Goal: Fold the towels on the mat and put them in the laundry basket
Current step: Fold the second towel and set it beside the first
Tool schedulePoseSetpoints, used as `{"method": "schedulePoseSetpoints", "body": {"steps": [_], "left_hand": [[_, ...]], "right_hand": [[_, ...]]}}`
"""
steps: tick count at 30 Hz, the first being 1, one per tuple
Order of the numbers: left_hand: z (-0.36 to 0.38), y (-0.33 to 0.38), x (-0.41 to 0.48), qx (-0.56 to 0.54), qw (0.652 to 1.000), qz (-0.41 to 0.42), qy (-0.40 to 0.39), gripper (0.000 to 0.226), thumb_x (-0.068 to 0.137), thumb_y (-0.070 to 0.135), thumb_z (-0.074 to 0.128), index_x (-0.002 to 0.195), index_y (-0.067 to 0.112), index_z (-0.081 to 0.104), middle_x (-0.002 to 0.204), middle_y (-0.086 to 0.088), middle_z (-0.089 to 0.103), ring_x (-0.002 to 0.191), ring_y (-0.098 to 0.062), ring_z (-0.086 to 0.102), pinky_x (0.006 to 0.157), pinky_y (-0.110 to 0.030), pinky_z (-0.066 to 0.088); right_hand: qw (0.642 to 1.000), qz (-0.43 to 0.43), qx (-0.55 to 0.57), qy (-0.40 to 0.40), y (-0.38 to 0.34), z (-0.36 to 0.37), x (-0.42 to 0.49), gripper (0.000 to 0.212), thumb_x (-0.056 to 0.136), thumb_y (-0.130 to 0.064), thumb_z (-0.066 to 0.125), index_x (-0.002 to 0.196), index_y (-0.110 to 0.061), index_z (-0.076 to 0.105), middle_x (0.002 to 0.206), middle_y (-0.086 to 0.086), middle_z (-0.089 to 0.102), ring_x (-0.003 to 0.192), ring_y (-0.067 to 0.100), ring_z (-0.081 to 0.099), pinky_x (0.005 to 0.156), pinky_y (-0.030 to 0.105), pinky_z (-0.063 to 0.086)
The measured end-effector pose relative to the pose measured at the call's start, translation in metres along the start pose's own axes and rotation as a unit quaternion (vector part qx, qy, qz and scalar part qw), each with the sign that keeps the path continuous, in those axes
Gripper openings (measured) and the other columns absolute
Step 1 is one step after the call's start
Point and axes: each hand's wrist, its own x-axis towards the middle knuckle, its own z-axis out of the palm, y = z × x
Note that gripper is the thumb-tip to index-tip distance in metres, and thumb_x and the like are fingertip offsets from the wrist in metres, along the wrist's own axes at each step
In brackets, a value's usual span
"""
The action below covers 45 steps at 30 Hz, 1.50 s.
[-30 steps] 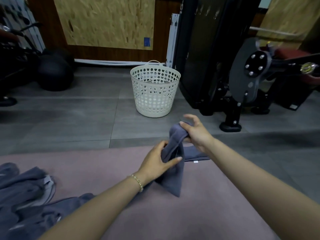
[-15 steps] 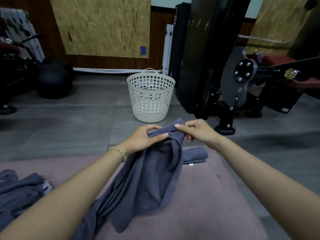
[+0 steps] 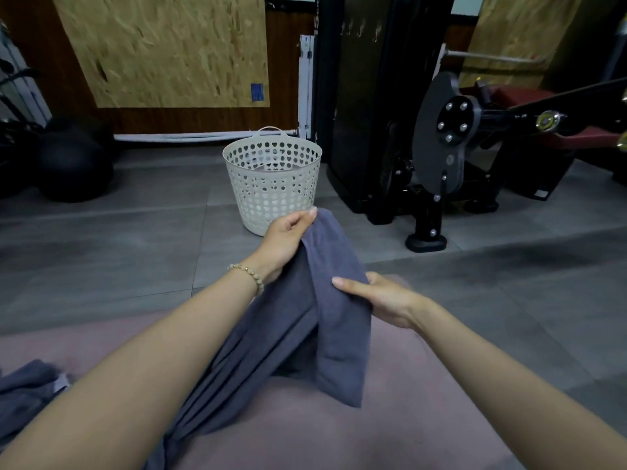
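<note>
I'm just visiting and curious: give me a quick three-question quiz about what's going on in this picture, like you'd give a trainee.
1. True or false: the laundry basket stands on the pink mat.
2. The left hand and right hand both grip: A) a grey towel, B) a shoe, C) a bottle.
3. Fill in: more crumpled towels lie on the person's ____ side.
Key: 1 false, it stands on the floor tiles beyond; 2 A; 3 left.

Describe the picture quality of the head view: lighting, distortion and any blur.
Head view: dim, even indoor light; wide-angle distortion bows the tile lines of the floor; the right hand gripping the towel looks slightly motion-smeared; the basket is sharp.
</note>
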Motion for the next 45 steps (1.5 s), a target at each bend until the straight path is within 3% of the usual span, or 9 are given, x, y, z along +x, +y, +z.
{"method": "schedulePoseSetpoints", "body": {"steps": [4, 13, 20, 23, 26, 32, 37, 40, 45], "left_hand": [[0.009, -0.033, 0.040, 0.089, 0.995, -0.026, 0.034, 0.017, 0.095, 0.025, 0.054, 0.086, 0.019, 0.066, 0.084, 0.006, 0.064, 0.079, -0.002, 0.056, 0.081, -0.016, 0.046], [0.043, -0.174, 0.100, 0.314, 0.908, -0.248, -0.126, 0.019, 0.093, 0.033, 0.056, 0.096, 0.014, 0.062, 0.060, -0.001, 0.045, 0.029, -0.001, 0.040, 0.034, -0.011, 0.035], [0.077, -0.282, 0.147, 0.163, 0.969, -0.176, -0.056, 0.012, 0.096, 0.011, 0.050, 0.087, 0.008, 0.057, 0.055, 0.004, 0.060, 0.040, 0.002, 0.056, 0.050, -0.011, 0.049], [0.073, -0.346, 0.156, 0.215, 0.962, -0.165, -0.042, 0.019, 0.096, 0.013, 0.052, 0.113, 0.005, 0.056, 0.102, -0.005, 0.062, 0.094, -0.012, 0.066, 0.090, -0.024, 0.045], [0.058, -0.404, 0.123, 0.378, 0.912, -0.139, -0.081, 0.059, 0.096, 0.025, 0.052, 0.145, 0.004, 0.028, 0.149, -0.011, 0.030, 0.140, -0.024, 0.028, 0.112, -0.025, 0.017], [0.038, -0.455, 0.026, 0.516, 0.829, -0.065, -0.206, 0.048, 0.098, 0.044, 0.037, 0.143, 0.029, 0.035, 0.147, 0.001, 0.030, 0.130, -0.019, 0.028, 0.109, -0.030, 0.020], [0.040, -0.474, -0.017, 0.578, 0.775, -0.068, -0.245, 0.078, 0.081, 0.066, -0.001, 0.150, 0.031, 0.003, 0.159, 0.003, -0.003, 0.146, -0.017, -0.005, 0.116, -0.032, -0.011], [0.044, -0.475, -0.021, 0.592, 0.770, -0.057, -0.230, 0.071, 0.088, 0.063, 0.005, 0.150, 0.029, 0.001, 0.159, 0.002, -0.005, 0.146, -0.017, -0.008, 0.115, -0.032, -0.013], [0.046, -0.470, -0.028, 0.574, 0.786, -0.069, -0.218, 0.059, 0.100, 0.045, 0.024, 0.150, 0.028, -0.001, 0.159, 0.003, -0.005, 0.146, -0.017, -0.009, 0.117, -0.034, -0.012]], "right_hand": [[0.999, 0.035, 0.028, -0.008, 0.037, -0.029, 0.000, 0.046, 0.076, -0.037, 0.067, 0.115, -0.013, 0.062, 0.113, -0.001, 0.070, 0.108, 0.013, 0.064, 0.089, 0.022, 0.051], [0.992, 0.064, 0.024, 0.108, 0.160, -0.090, 0.023, 0.025, 0.088, -0.020, 0.065, 0.111, -0.011, 0.066, 0.108, 0.005, 0.072, 0.101, 0.019, 0.067, 0.082, 0.030, 0.055], [0.979, 0.130, 0.124, 0.097, 0.217, -0.140, 0.080, 0.027, 0.086, -0.020, 0.066, 0.108, -0.003, 0.068, 0.105, 0.011, 0.072, 0.098, 0.025, 0.068, 0.080, 0.029, 0.055], [0.967, 0.134, 0.068, 0.205, 0.276, -0.150, 0.113, 0.013, 0.084, -0.017, 0.070, 0.093, -0.011, 0.063, 0.090, 0.006, 0.067, 0.080, 0.017, 0.062, 0.063, 0.018, 0.048], [0.922, 0.179, 0.059, 0.339, 0.348, -0.143, 0.120, 0.030, 0.083, -0.018, 0.072, 0.107, -0.008, 0.058, 0.099, 0.010, 0.062, 0.087, 0.019, 0.059, 0.070, 0.019, 0.047], [0.895, 0.246, -0.059, 0.367, 0.410, -0.102, 0.089, 0.034, 0.074, -0.042, 0.076, 0.073, -0.012, 0.061, 0.072, 0.002, 0.069, 0.068, 0.019, 0.063, 0.064, 0.025, 0.051], [0.870, 0.312, -0.233, 0.303, 0.413, -0.057, 0.074, 0.041, 0.074, -0.058, 0.069, 0.071, -0.022, 0.048, 0.070, -0.006, 0.057, 0.071, 0.018, 0.057, 0.061, 0.025, 0.040], [0.855, 0.314, -0.180, 0.372, 0.410, -0.043, 0.075, 0.044, 0.077, -0.047, 0.072, 0.090, -0.019, 0.041, 0.080, -0.006, 0.051, 0.078, 0.019, 0.054, 0.064, 0.026, 0.037], [0.889, 0.237, -0.054, 0.389, 0.409, -0.038, 0.077, 0.031, 0.087, -0.026, 0.066, 0.066, -0.014, 0.047, 0.065, 0.000, 0.053, 0.060, 0.012, 0.047, 0.050, 0.015, 0.038]]}}
